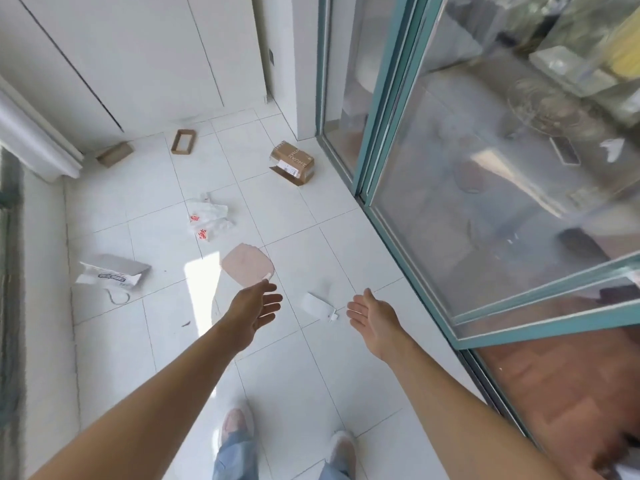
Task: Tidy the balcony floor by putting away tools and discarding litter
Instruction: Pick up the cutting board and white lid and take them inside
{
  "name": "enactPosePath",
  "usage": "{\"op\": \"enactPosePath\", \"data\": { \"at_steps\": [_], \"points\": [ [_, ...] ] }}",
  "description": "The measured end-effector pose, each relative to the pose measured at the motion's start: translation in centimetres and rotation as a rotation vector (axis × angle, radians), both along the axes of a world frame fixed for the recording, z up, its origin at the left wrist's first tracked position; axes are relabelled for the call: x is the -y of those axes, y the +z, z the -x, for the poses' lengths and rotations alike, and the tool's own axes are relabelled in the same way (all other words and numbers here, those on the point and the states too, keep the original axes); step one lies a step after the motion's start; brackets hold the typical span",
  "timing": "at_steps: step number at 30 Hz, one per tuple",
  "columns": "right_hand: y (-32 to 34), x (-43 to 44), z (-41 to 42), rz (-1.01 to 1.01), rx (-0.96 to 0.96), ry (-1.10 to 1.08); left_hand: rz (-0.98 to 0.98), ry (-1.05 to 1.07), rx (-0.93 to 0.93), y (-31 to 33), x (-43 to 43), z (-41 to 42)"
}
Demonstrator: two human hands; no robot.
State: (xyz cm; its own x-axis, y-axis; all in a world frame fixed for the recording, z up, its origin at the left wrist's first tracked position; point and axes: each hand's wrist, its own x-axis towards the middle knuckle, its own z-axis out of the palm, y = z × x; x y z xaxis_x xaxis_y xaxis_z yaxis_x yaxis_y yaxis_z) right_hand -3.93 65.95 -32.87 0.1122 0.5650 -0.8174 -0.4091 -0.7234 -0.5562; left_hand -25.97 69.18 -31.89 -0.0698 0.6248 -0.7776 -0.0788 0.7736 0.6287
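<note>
Litter lies scattered on the white tiled balcony floor (pixel 346 393). My left hand (pixel 254 308) is stretched forward, open and empty, just below a flat pink piece (pixel 247 264). My right hand (pixel 375 315) is also open and empty, to the right of a small white packet (pixel 317 304) on the tiles. Farther away lie a white plastic bag with red print (pixel 207 220), a grey and white paper bag (pixel 110 273) at the left, and a brown cardboard box (pixel 292 162) near the door frame.
A teal-framed sliding glass door (pixel 398 220) runs along the right. White cabinet doors (pixel 138 64) stand at the back. A cardboard sleeve (pixel 183 142) and a flat cardboard piece (pixel 115 154) lie by the cabinet. My two feet (pixel 287 441) stand on the near tiles.
</note>
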Motion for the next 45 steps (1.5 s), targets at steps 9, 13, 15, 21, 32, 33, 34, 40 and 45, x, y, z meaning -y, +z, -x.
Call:
{"op": "enactPosePath", "data": {
  "at_steps": [9, 13, 15, 21, 32, 33, 34, 40, 45],
  "points": [
    [-14.0, -2.3, 2.7, 0.059, 0.041, -0.131, 0.054, -0.147, -0.058, -13.6, -5.9, 2.9],
    [-20.4, -2.2, 3.6, 0.068, 0.056, -0.123, 0.055, -0.202, -0.092, -20.4, -6.7, 3.8],
    [-23.7, -2.1, 3.9, 0.053, 0.067, -0.109, 0.033, -0.242, -0.107, -23.9, -6.9, 3.8],
    [-35.1, -1.6, 3.1, 0.029, 0.109, -0.075, -0.051, -0.368, -0.166, -36.4, -7.5, 2.1],
    [-52.6, -3.5, 0.7, -0.061, 0.234, -0.055, -0.260, -0.710, -0.312, -55.0, -12.1, -1.8],
    [-53.6, -3.7, 0.8, -0.067, 0.240, -0.048, -0.274, -0.748, -0.326, -56.5, -12.7, -1.8],
    [-55.0, -3.7, 1.0, -0.079, 0.250, -0.041, -0.292, -0.784, -0.342, -58.3, -13.3, -1.9],
    [-59.8, -2.4, 1.8, -0.053, 0.298, -0.050, -0.434, -1.088, -0.591, -66.8, -15.6, -4.0],
    [-61.7, -1.7, 2.4, -0.017, 0.295, -0.063, -0.567, -1.320, -0.824, -70.8, -17.3, -6.2]
  ]
}}
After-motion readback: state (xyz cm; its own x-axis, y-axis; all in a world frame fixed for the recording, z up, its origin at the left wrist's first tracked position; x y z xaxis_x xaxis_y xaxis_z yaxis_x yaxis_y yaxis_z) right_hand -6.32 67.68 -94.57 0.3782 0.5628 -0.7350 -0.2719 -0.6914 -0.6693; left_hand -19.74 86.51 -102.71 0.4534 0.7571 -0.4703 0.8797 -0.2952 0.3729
